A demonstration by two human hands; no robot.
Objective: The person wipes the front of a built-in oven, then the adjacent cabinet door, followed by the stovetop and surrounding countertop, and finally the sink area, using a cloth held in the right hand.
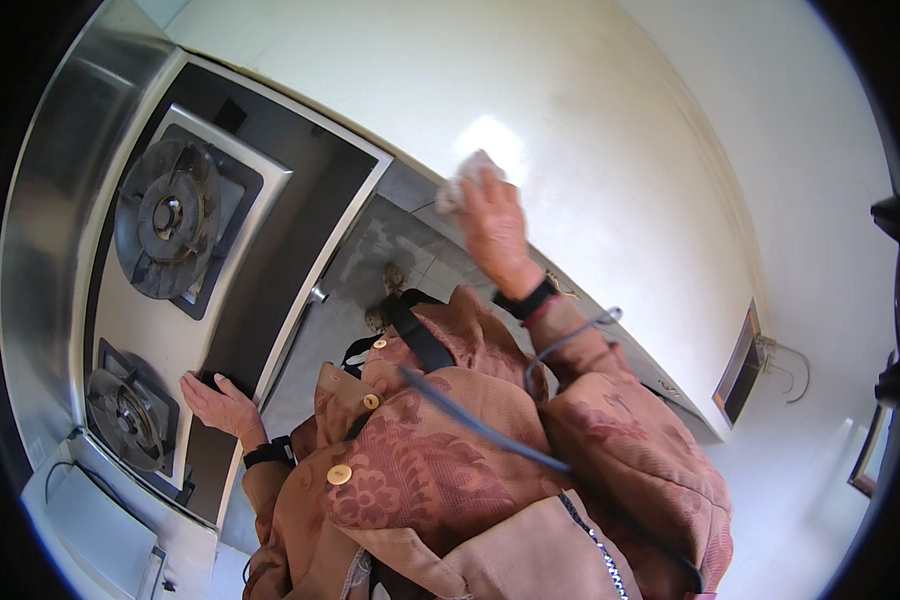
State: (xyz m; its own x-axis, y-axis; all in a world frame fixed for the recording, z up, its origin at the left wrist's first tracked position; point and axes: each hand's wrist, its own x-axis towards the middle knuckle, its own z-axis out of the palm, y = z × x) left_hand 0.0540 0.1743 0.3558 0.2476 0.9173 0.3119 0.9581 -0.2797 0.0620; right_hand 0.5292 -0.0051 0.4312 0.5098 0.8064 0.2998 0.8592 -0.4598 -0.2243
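Observation:
My right hand point(497, 229) holds a crumpled greyish-white cloth point(474, 178) under its fingers, at the front edge of a pale countertop point(592, 157). A bright patch of reflected light shows on the surface just past the cloth. To the left, my left hand point(221, 401) rests with its fingers together on the dark front panel of a two-burner gas stove point(292, 195). No object shows in that hand. Its fingertips are near the smaller-looking burner point(127, 416), while the other burner point(169, 217) sits farther off along the stove.
A stainless steel panel point(82, 135) rises behind the stove. A sink-like dark opening point(739, 367) lies at the countertop's right end, beside a bent metal fitting point(787, 367). Below, grey floor tiles point(375, 232) show between stove and counter. A blue-grey cable point(487, 427) crosses my jacket.

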